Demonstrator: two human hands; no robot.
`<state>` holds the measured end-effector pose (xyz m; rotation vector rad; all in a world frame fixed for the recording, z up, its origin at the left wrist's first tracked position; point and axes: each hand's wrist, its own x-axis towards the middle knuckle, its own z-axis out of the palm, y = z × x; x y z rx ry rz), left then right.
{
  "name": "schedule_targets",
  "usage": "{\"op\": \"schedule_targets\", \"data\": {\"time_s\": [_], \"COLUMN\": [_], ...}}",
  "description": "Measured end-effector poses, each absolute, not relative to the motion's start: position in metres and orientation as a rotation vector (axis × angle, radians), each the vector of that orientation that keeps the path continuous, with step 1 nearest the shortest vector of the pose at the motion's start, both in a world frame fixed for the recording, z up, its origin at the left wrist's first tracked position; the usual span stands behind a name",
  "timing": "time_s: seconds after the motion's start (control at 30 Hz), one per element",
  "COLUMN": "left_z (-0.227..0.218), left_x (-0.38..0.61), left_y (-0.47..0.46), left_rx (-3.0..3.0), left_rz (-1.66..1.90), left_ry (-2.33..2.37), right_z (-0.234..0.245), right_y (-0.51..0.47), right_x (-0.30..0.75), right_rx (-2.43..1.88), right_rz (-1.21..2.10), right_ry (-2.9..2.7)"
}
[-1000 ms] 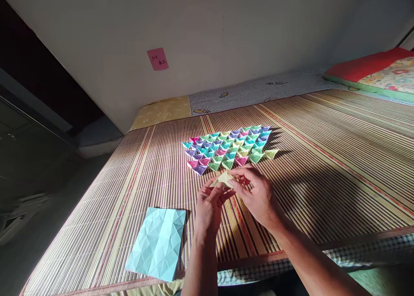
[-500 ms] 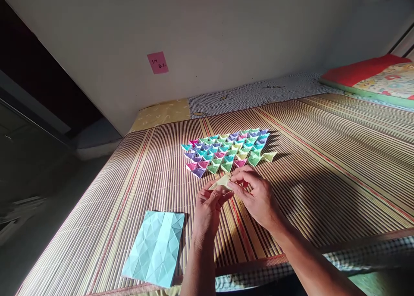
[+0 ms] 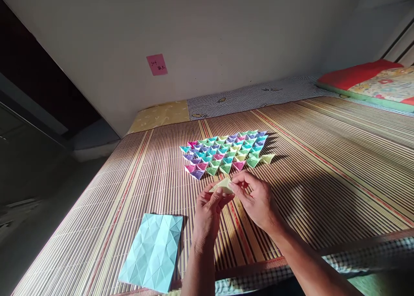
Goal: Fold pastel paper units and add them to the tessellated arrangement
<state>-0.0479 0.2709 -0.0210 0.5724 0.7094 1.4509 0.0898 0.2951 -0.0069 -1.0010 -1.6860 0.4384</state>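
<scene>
My left hand (image 3: pixel 208 213) and my right hand (image 3: pixel 257 200) both pinch a small pale yellow folded paper piece (image 3: pixel 221 185), held just above a striped bamboo mat (image 3: pixel 323 171). Right behind it lies a patch of several small folded paper pieces (image 3: pixel 226 153) in pink, purple, teal and green, laid edge to edge in rows. A creased light blue paper sheet (image 3: pixel 150 251) lies flat on the mat to the left of my left forearm.
A pink sticky note (image 3: pixel 157 64) is stuck on the wall behind. A red and floral cushion (image 3: pixel 371 78) lies at the far right. Checked cloth (image 3: pixel 258 93) and a yellow cloth (image 3: pixel 161 113) run along the wall. The mat's left edge drops to a dark floor.
My fingers have shifted slightly on the yellow piece, which now sits a little lower and flatter. The view has tilted a little; nothing else on the mat moved.
</scene>
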Motion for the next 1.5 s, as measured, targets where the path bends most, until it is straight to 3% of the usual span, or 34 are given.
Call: {"op": "schedule_targets", "data": {"time_s": [1.0, 1.23, 1.5], "left_z": [-0.023, -0.021, -0.021], "left_x": [-0.038, -0.037, -0.036], "left_y": [0.274, 0.273, 0.273], "left_rx": [0.44, 0.456, 0.452], "left_rz": [1.481, 1.476, 1.454], "left_ry": [0.859, 0.892, 0.886], "right_z": [-0.01, -0.011, -0.008], "right_y": [0.295, 0.301, 0.298], "right_x": [0.089, 0.091, 0.094], "right_rx": [-1.111, -1.098, -1.062], "right_rz": [0.59, 0.772, 0.688], "right_ry": [-1.618, -1.566, -1.621]}}
